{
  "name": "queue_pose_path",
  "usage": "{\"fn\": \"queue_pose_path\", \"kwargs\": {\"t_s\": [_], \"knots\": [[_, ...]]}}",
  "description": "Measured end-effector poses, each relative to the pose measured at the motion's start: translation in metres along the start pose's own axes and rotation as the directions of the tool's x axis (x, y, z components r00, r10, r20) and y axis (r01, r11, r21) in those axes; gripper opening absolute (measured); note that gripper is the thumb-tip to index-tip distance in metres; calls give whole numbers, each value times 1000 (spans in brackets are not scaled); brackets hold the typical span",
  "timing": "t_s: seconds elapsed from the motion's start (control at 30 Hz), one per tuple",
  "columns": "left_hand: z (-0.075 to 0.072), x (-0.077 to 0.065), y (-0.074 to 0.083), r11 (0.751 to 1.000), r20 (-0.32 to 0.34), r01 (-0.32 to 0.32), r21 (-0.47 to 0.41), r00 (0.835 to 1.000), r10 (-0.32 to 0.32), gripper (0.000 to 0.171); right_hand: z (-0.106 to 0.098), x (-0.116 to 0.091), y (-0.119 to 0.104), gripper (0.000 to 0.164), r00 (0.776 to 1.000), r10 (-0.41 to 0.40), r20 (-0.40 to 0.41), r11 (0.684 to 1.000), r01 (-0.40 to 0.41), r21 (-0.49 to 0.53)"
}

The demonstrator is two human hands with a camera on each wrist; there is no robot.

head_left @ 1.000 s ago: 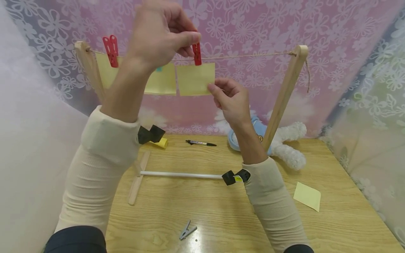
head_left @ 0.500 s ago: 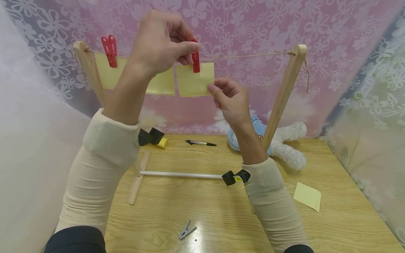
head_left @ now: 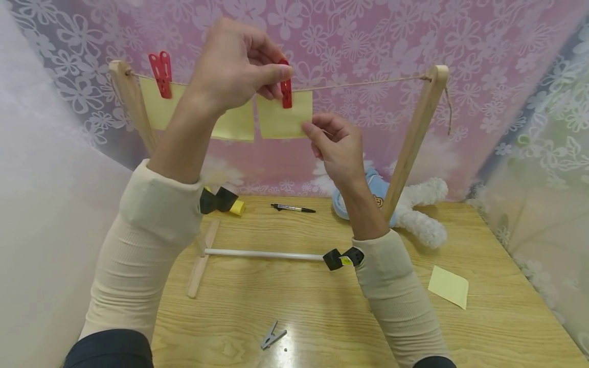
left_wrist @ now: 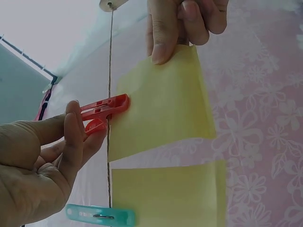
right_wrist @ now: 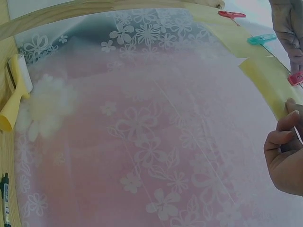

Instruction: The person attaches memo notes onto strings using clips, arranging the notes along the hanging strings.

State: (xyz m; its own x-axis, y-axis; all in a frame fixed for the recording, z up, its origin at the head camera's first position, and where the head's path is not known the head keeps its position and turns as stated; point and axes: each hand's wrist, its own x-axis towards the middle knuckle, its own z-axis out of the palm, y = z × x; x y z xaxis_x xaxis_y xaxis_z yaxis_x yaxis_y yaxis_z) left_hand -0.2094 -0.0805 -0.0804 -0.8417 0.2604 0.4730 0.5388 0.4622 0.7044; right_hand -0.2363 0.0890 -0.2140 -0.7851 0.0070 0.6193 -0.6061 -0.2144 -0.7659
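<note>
My left hand [head_left: 239, 66] pinches a red clothespin [head_left: 286, 92] by its handles, its jaws over the string [head_left: 359, 83] and the top edge of a yellow paper sheet [head_left: 282, 120]. My right hand [head_left: 338, 145] pinches that sheet's right edge between thumb and fingers. To the left, a second yellow sheet [left_wrist: 165, 194] hangs from the string under a teal clothespin [left_wrist: 102, 215], which my left hand hides in the head view. Farther left, another red clothespin [head_left: 161, 76] holds a third yellow sheet [head_left: 158, 105].
Wooden posts [head_left: 416, 138] carry the string, joined low by a white rod [head_left: 264, 254]. On the table [head_left: 322, 317] lie a grey clothespin [head_left: 272, 336], a loose yellow sheet [head_left: 448, 287], a pen [head_left: 293, 208] and a plush toy [head_left: 421, 212]. A yellow-handled roller [right_wrist: 18, 94] shows at the back.
My left hand has brought the red clothespin down, so that its jaws now overlap the sheet's top edge and the string. The right hand keeps its pinch on the sheet in place.
</note>
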Motion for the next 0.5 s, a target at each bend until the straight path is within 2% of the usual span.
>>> {"fn": "queue_pose_path", "kwargs": {"t_s": [0.5], "knots": [[-1,1,0,997,21,70,29,997,-70,35,-1,-1,-1,7,1000,6,22,1000,-6,-31]]}}
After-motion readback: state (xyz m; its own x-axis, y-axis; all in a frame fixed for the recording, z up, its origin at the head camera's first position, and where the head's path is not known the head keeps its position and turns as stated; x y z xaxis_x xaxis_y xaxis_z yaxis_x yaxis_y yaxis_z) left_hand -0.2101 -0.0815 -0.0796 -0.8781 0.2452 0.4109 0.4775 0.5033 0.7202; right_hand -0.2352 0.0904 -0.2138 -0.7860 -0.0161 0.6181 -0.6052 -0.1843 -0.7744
